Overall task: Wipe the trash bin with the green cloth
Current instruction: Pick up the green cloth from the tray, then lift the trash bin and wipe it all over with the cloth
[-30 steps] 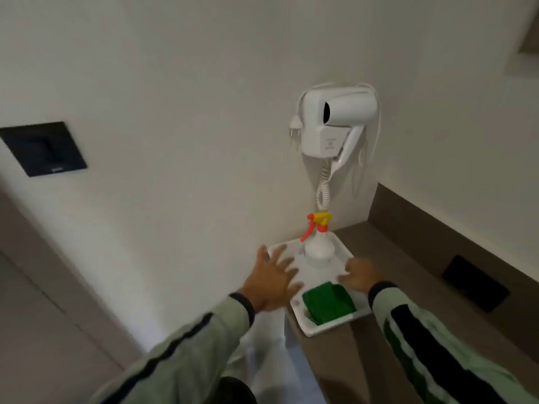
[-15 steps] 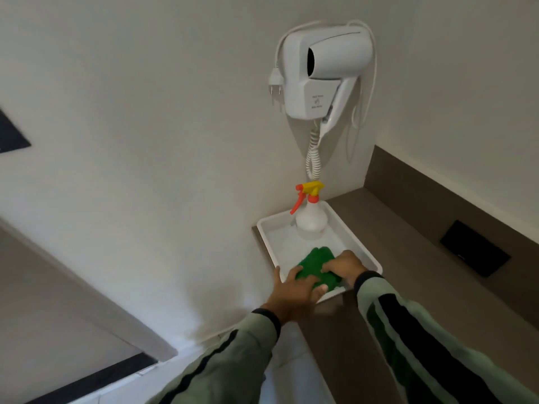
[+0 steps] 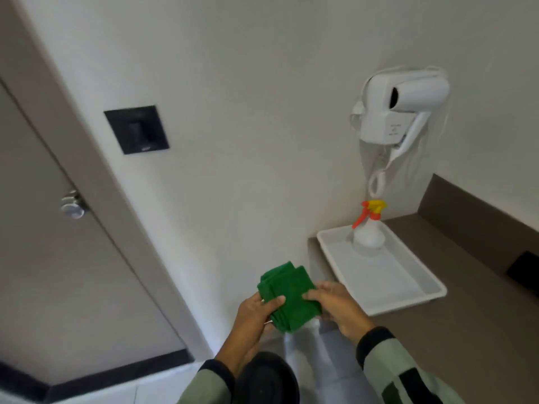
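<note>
Both hands pinch the folded green cloth point(image 3: 287, 295) left of the white rectangular plastic tray point(image 3: 329, 252): left hand point(image 3: 253, 316) thumb on top, right hand point(image 3: 339, 306) fingers closed over its edge.

both hands, left hand point(image 3: 253, 314) and right hand point(image 3: 338, 307), grip the folded green cloth point(image 3: 287, 295) beside the white tray point(image 3: 388, 287) holding a spray bottle point(image 3: 368, 228).

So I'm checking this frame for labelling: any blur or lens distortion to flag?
Head view: wide-angle bending makes the door frame lean. Slight motion softness overall, worst on the door handle. The green cloth held in both hands (left hand, right hand) stays readable; soft shadow under the hair dryer.
</note>
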